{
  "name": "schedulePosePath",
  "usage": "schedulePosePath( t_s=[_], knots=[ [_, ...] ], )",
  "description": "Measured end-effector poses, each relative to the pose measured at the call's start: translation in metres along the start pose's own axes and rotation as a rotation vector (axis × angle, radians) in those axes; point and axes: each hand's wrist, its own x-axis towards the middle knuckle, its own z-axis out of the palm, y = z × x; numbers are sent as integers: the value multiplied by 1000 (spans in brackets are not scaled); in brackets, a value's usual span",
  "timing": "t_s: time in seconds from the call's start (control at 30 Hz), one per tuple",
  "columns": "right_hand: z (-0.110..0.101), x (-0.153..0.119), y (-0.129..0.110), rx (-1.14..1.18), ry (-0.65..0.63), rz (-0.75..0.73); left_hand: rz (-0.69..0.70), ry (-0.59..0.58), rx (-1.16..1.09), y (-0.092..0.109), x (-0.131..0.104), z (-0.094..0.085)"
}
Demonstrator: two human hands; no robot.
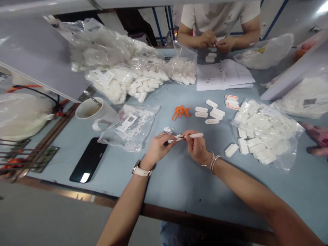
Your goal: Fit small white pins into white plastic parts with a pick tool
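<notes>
A blue-grey table [176, 186] spreads beneath both sets of fingers; beyond them and to the left sits a clear bag of white parts [112, 82]; right of the right fingers lies another bag of white cases [266, 131]; nearer, left of the left fingers, is a bag of tiny bits [137, 126]. The left hand [160, 148] is closed, apparently pinching a small white piece [178, 136]; the right hand [196, 147] grips a white-handled tool [196, 135], its long axis running sideways, thin tip pointing left at the piece; the piece lies between the two sets of fingertips, close to both, its own axis seemingly sideways, though too small to be sure; just beyond the fingers are loose white cases [215, 113], then orange frames [180, 111]; smallest, a heap of white bits [168, 130] lies just beyond the left fingertips.
</notes>
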Motion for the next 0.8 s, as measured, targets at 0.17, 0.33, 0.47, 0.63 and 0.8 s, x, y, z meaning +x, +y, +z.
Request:
schedulePosePath(
  t_s=[0.17, 0.33, 0.47, 0.63, 0.8],
  knots=[
    [1, 0, 2, 2, -21, 6, -60, -19, 48, -1, -1, -1],
    [1, -1, 3, -3, -60, 12, -213, -64, 64, 3, 0, -3],
    [0, -1, 3, -27, -86, 15, -288, -81, 32, 6, 1, -4],
    [1, -2, 3, -82, -128, 6, -311, -77, 17, 7, 1, -3],
    [2, -2, 3, -136, -150, -24, -322, -78, 9, 6, 0, -3]
  ],
)
